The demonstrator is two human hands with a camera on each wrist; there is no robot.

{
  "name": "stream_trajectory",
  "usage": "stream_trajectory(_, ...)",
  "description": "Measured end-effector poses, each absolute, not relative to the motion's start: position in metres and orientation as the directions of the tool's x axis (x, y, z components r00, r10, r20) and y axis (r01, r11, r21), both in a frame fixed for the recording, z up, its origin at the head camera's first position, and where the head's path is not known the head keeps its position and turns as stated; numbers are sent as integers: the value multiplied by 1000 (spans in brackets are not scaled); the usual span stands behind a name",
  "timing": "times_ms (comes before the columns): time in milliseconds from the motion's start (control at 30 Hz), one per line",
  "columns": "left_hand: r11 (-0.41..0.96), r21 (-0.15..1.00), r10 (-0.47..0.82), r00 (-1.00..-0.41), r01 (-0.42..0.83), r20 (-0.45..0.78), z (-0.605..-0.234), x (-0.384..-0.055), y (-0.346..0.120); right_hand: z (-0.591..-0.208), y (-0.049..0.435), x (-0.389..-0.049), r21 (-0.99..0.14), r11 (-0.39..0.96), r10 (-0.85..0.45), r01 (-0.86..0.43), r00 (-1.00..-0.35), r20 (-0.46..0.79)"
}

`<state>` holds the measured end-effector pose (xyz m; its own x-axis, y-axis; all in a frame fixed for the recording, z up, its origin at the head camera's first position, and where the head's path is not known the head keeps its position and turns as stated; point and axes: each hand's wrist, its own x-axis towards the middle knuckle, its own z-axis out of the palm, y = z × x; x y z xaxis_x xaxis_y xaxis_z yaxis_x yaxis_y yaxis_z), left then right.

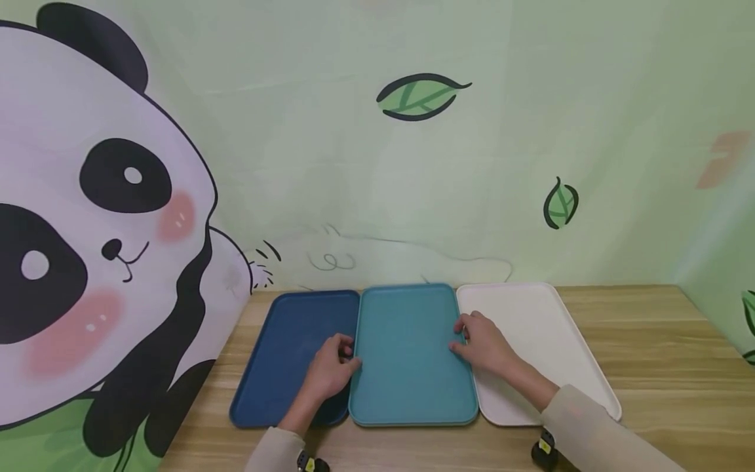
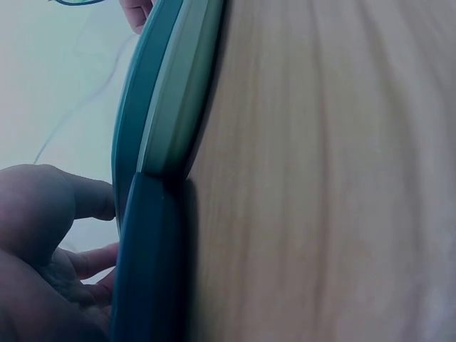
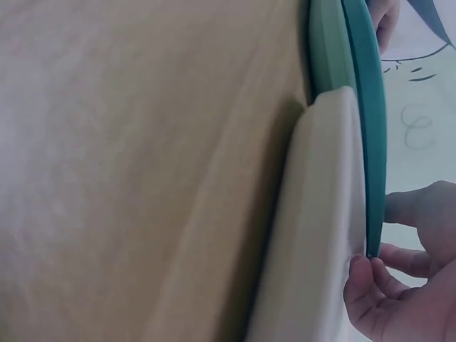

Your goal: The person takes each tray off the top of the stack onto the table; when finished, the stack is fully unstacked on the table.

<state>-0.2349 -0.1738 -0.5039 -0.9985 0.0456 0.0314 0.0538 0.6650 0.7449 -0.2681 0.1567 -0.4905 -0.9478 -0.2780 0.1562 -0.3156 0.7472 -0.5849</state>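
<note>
So the teal tray [image 1: 413, 354] is in the middle, right between the two hands. Left hand [image 1: 331, 368] is at its left rim, right hand [image 1: 486, 344] at its right, fingers bent; can't tell if either really grips. Navy tray [image 1: 295, 347] left, white tray [image 1: 531, 328] right, all on a wooden table [image 1: 666, 367].

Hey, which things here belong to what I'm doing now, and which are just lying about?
Seem part of the job:
- teal tray, with your left hand and right hand at its sides
- perhaps the pale green layer beneath it

Seem just lying about:
- blue tray
- white tray
</note>
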Motion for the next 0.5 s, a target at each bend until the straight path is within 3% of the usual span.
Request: stream_trajectory(500,672,739,54,-998,49,17,-505,-237,-175,-483,163,-269,-636,709,-283,-304,-949,139)
